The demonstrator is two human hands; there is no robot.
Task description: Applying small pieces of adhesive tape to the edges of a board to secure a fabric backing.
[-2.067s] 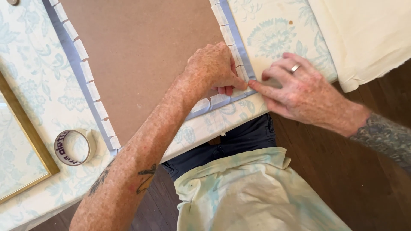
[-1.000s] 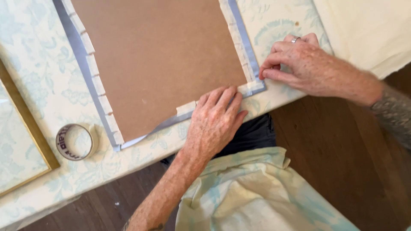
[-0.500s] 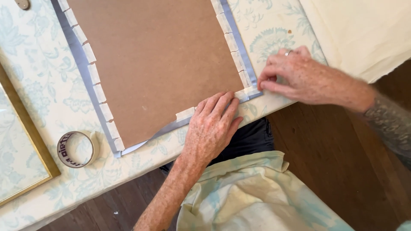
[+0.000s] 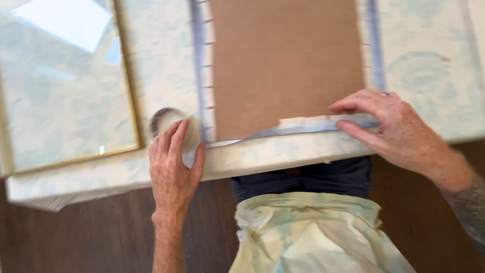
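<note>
A brown backing board (image 4: 283, 60) lies flat on the table, edged with pale blue fabric held down by short strips of white tape (image 4: 206, 76). My right hand (image 4: 389, 126) presses its fingertips on the taped fabric at the board's near right corner. My left hand (image 4: 174, 164) rests flat on the table's near edge, fingers spread, its fingertips touching a roll of tape (image 4: 165, 119) just left of the board. Neither hand grips anything.
A pale floral cloth (image 4: 429, 65) covers the table. A gold-framed glass pane (image 4: 65, 86) lies at the left. Dark wooden floor (image 4: 76, 237) shows below the table edge, and my pale apron (image 4: 308, 237) and dark trousers fill the lower middle.
My left hand has left the board's near edge and moved left to the tape roll. My right hand stays at the near right corner. The view has swung so the board looks squarer.
</note>
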